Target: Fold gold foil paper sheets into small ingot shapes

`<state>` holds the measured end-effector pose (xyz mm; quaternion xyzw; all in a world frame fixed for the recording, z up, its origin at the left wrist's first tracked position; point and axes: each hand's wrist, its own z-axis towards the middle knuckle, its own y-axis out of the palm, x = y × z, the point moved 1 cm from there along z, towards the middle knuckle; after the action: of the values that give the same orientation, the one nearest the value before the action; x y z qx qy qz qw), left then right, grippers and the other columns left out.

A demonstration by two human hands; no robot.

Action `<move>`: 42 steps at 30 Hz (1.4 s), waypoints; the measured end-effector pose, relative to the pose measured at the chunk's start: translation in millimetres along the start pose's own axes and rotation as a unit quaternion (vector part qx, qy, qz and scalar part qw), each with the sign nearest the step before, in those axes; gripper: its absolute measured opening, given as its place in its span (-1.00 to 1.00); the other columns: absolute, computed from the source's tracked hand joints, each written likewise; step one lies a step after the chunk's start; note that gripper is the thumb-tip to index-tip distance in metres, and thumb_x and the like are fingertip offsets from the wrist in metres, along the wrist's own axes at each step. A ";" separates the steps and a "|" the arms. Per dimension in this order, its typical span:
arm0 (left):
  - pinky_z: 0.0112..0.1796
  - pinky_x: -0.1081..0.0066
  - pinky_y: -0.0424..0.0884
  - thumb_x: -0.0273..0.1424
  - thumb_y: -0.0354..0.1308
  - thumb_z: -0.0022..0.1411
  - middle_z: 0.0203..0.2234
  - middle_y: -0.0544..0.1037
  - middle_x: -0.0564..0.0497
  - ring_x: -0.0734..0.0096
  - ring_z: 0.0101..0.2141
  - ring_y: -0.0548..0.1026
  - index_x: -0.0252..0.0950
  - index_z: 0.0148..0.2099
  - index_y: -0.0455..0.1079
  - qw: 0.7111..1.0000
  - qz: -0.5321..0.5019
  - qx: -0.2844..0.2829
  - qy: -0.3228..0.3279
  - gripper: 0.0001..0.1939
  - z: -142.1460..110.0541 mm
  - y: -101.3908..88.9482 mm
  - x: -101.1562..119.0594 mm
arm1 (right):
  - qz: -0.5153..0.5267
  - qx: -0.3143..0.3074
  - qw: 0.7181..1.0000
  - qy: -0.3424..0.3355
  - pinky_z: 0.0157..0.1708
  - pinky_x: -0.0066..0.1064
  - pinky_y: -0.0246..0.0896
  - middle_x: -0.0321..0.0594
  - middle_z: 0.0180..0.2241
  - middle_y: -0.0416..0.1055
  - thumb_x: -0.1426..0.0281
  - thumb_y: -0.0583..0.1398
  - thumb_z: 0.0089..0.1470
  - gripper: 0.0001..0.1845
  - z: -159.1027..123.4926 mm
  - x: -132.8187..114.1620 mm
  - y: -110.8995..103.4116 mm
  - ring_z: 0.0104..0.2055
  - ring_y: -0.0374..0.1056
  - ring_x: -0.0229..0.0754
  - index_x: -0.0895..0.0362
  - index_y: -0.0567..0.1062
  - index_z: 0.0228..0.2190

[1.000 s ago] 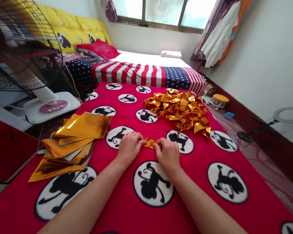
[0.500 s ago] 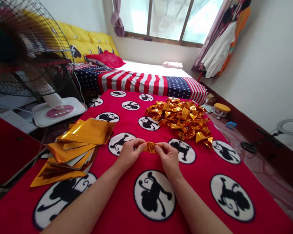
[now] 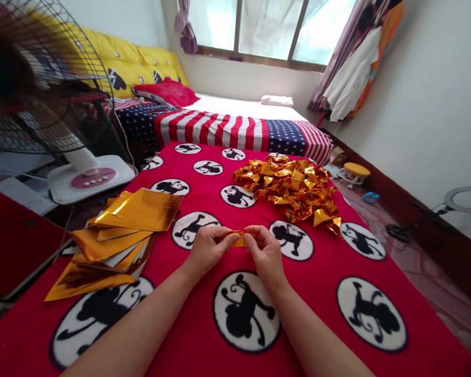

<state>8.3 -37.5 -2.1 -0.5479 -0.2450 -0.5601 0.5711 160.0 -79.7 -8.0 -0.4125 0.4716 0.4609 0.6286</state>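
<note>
A small strip of folded gold foil paper (image 3: 239, 240) is pinched between my two hands, low over the table. My left hand (image 3: 210, 248) grips its left end with thumb and fingers; my right hand (image 3: 265, 254) pinches the right end. Most of the strip is covered by my fingers, and only its middle shows. To the left lies a fanned stack of flat gold foil sheets (image 3: 141, 209), some with pale undersides. Beyond my right hand is a heap of folded gold foil pieces (image 3: 294, 183).
A red cloth with monkey prints (image 3: 317, 319) covers the table. At the left stand a running fan (image 3: 90, 178) and a dark red board (image 3: 15, 246). A bed (image 3: 220, 131) lies beyond the far edge. A yellow stool (image 3: 356, 169) and a ring-light stand (image 3: 427, 214) are on the right-hand floor.
My hands have come closer together, and less of the gold strip shows between them. My thumbs now press nearer its middle. The stack and the heap look the same.
</note>
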 end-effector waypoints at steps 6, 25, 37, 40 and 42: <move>-0.54 0.50 0.19 -0.21 0.18 0.19 -0.67 0.39 0.06 0.50 -0.59 0.28 -0.34 -0.41 0.54 1.000 -0.002 0.021 -0.010 -0.70 -0.7 -0.8 -1.2 | -0.029 -0.016 0.999 -0.003 -0.59 -0.48 -0.08 -0.43 -0.66 0.10 0.23 0.18 0.10 -0.65 0.2 1.2 -1.9 -0.60 -0.01 -0.36 0.13 0.33 -0.63; -0.56 0.53 0.24 -0.23 0.17 0.20 -0.63 0.49 0.05 0.53 -0.61 0.33 -0.34 -0.31 0.55 0.995 -0.066 0.037 -0.057 -0.73 -0.5 -1.2 -3.1 | 0.018 0.022 1.000 0.005 -0.58 -0.47 -0.06 -0.41 -0.65 0.15 0.21 0.21 0.09 -0.66 0.9 0.6 -3.9 -0.60 0.03 -0.36 0.14 0.37 -0.61; -0.52 0.56 0.32 -0.28 0.24 0.15 -0.59 0.55 0.03 0.52 -0.59 0.42 -0.36 -0.32 0.53 0.992 -0.110 0.041 -0.056 -0.78 0.9 -0.6 -3.8 | 0.045 0.056 0.997 -0.007 -0.40 -0.46 0.22 -0.29 -0.52 0.43 0.30 0.25 0.05 -0.81 1.7 3.8 -5.6 -0.45 0.31 -0.26 0.15 0.53 -0.50; -0.54 0.57 0.30 -0.29 0.24 0.14 -0.61 0.53 0.03 0.54 -0.59 0.40 -0.37 -0.36 0.53 0.993 -0.099 0.042 -0.056 -0.78 0.5 -1.0 -2.2 | 0.061 0.034 0.998 0.012 -0.42 -0.47 0.24 -0.30 -0.52 0.43 0.29 0.27 0.02 -0.83 1.7 3.9 -5.0 -0.46 0.32 -0.27 0.15 0.52 -0.49; -0.55 0.57 0.28 -0.29 0.24 0.14 -0.62 0.51 0.04 0.55 -0.60 0.37 -0.36 -0.38 0.53 0.995 -0.087 0.029 -0.047 -0.78 0.1 -0.7 0.0 | 0.069 0.020 0.997 0.014 -0.41 -0.46 0.27 -0.29 -0.49 0.46 0.30 0.28 0.01 -0.85 1.6 4.3 -4.2 -0.44 0.35 -0.25 0.14 0.53 -0.44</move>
<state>7.6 -37.3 -1.9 -0.5333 -0.3348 -0.5741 0.5234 165.0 -78.3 -11.5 -0.3725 0.5166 0.4878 0.5970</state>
